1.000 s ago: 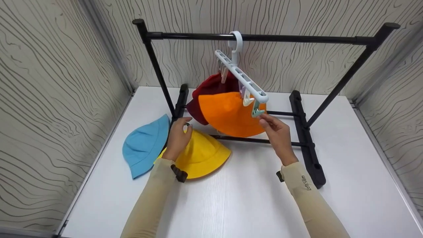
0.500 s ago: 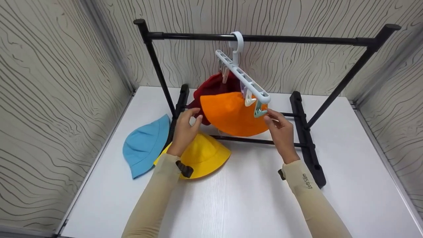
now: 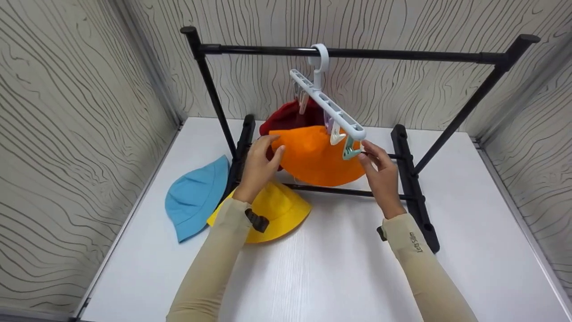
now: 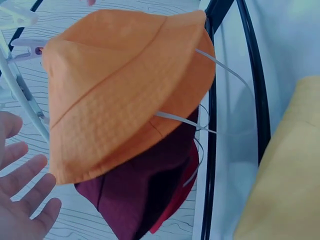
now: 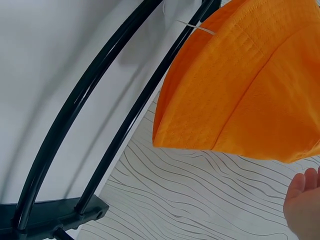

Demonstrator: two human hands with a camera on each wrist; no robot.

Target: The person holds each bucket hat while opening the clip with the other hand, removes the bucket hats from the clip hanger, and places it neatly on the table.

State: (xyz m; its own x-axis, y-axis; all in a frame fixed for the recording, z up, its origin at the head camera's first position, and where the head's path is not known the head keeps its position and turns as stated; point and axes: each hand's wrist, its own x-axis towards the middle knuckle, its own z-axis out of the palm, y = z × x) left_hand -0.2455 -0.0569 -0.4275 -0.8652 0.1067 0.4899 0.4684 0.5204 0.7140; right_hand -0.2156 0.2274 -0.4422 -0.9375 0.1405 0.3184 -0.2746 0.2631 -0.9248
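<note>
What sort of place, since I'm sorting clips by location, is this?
Probably a small booth or mock-up workspace: line-patterned panels enclose a white tabletop on three sides, and a black rack stands on it.

Room low and right, a tangle around the hanger [image 3: 318, 95].
From where I stand, a hand could pass above the table [image 3: 335, 277] between the yellow hat [image 3: 286, 214] and the right sleeve [image 3: 413, 264], or right of the hanger before the rack's upright [image 3: 460, 119]; the orange hat [image 3: 313, 154] blocks the middle, the front rail [image 3: 330, 190] crossing low.
</note>
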